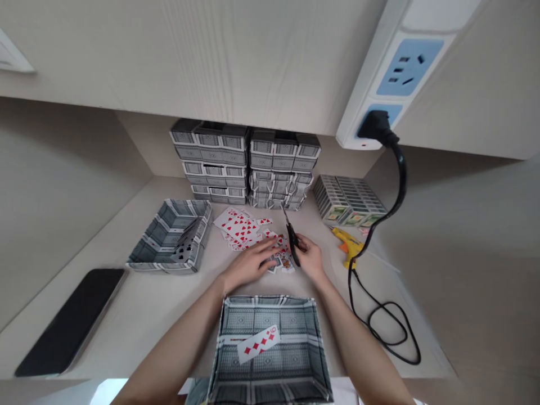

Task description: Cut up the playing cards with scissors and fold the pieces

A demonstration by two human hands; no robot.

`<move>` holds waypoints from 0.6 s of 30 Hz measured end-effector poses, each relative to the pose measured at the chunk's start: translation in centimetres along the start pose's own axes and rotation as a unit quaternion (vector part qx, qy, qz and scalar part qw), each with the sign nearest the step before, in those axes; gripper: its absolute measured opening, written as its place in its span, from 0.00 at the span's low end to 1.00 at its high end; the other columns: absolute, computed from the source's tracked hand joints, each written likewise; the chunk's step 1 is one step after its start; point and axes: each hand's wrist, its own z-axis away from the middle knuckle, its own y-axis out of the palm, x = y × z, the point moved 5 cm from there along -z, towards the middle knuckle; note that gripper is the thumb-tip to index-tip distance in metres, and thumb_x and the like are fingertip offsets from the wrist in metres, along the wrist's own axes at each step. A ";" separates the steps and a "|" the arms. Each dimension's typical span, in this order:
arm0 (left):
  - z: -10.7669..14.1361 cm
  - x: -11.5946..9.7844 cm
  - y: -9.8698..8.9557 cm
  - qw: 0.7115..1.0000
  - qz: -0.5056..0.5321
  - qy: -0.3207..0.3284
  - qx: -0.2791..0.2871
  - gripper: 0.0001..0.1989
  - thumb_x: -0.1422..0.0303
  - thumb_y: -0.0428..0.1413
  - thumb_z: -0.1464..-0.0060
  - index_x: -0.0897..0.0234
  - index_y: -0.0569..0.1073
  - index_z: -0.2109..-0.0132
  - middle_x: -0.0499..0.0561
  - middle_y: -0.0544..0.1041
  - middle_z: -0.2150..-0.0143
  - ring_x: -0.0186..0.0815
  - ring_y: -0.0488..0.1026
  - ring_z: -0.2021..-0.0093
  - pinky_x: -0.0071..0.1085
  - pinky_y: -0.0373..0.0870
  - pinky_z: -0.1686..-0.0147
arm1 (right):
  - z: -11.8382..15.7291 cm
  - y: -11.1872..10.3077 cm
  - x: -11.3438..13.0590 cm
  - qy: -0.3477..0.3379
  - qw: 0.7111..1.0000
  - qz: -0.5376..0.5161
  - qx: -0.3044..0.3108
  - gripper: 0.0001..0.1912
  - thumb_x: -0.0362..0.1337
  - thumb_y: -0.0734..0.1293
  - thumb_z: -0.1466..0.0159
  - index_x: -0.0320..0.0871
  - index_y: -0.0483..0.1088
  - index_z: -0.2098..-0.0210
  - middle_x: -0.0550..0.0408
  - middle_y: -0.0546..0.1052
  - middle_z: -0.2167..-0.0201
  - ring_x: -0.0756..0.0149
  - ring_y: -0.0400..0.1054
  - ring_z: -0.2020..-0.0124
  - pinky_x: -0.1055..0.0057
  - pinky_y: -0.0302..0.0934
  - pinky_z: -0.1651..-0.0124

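My right hand is closed around the handles of black scissors, whose blades point up and away. My left hand lies with its fingers spread over cut card pieces on the table. Beyond it are red-suited playing cards. Close to my body, between my forearms, stands an open box made of cards, with a cut diamond card strip inside. At the left another card box holds several loose cards.
Stacked card boxes stand at the back, with packed card decks to their right. A yellow glue gun and its looping black cord lie right. A black tablet-like object lies left. A power strip hangs above.
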 end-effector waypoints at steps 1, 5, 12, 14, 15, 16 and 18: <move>0.0 0.3 -0.3 1.000 0.006 -0.007 -0.017 0.19 0.65 0.43 0.42 0.56 0.63 0.45 0.49 0.62 0.41 0.33 0.56 0.40 0.36 0.56 0.43 | 0.0 0.0 0.0 0.001 1.000 0.001 0.000 0.23 0.41 0.64 0.49 0.36 0.68 0.56 0.48 0.77 0.67 0.59 0.71 0.65 0.68 0.63 0.65; 0.3 3.0 -2.1 0.990 -0.046 -0.083 -0.099 0.19 0.68 0.44 0.43 0.59 0.64 0.45 0.51 0.66 0.44 0.37 0.56 0.40 0.44 0.48 0.40 | 0.0 -0.2 -0.4 0.006 1.000 0.013 -0.011 0.25 0.42 0.64 0.49 0.35 0.67 0.54 0.48 0.77 0.68 0.59 0.71 0.67 0.68 0.63 0.67; 1.3 5.5 -3.2 0.965 -0.153 -0.168 -0.132 0.18 0.67 0.46 0.45 0.60 0.67 0.47 0.55 0.64 0.43 0.44 0.51 0.38 0.51 0.41 0.40 | 0.2 -0.2 0.0 -0.036 0.996 0.082 -0.021 0.23 0.39 0.63 0.48 0.38 0.67 0.53 0.50 0.77 0.68 0.60 0.71 0.68 0.69 0.63 0.68; 1.1 4.9 -3.3 0.971 -0.153 -0.137 -0.118 0.18 0.67 0.45 0.44 0.59 0.66 0.47 0.53 0.64 0.42 0.42 0.49 0.38 0.49 0.41 0.40 | 0.4 -0.3 0.4 -0.064 0.987 0.145 -0.032 0.23 0.38 0.62 0.48 0.41 0.67 0.52 0.51 0.77 0.67 0.60 0.71 0.66 0.69 0.63 0.65; 1.0 4.4 -3.1 0.977 -0.148 -0.115 -0.101 0.19 0.65 0.45 0.44 0.59 0.66 0.46 0.52 0.63 0.42 0.42 0.48 0.37 0.48 0.40 0.40 | 0.4 -0.4 0.7 -0.076 0.980 0.178 -0.036 0.23 0.37 0.62 0.47 0.42 0.66 0.52 0.51 0.77 0.66 0.60 0.71 0.65 0.69 0.63 0.63; 0.9 4.0 -2.9 0.983 -0.141 -0.092 -0.075 0.20 0.63 0.47 0.45 0.58 0.65 0.45 0.52 0.63 0.41 0.42 0.47 0.37 0.48 0.39 0.39 | 0.5 -0.5 0.8 -0.088 0.974 0.205 -0.037 0.23 0.37 0.62 0.47 0.43 0.66 0.51 0.52 0.77 0.66 0.60 0.71 0.65 0.68 0.63 0.62; 0.8 3.6 -2.5 0.988 -0.127 -0.076 -0.037 0.22 0.60 0.48 0.47 0.57 0.64 0.45 0.51 0.62 0.41 0.43 0.47 0.37 0.50 0.38 0.40 | 0.5 -0.6 1.1 -0.112 0.964 0.238 -0.038 0.24 0.37 0.62 0.46 0.43 0.65 0.50 0.51 0.76 0.63 0.60 0.70 0.63 0.67 0.62 0.59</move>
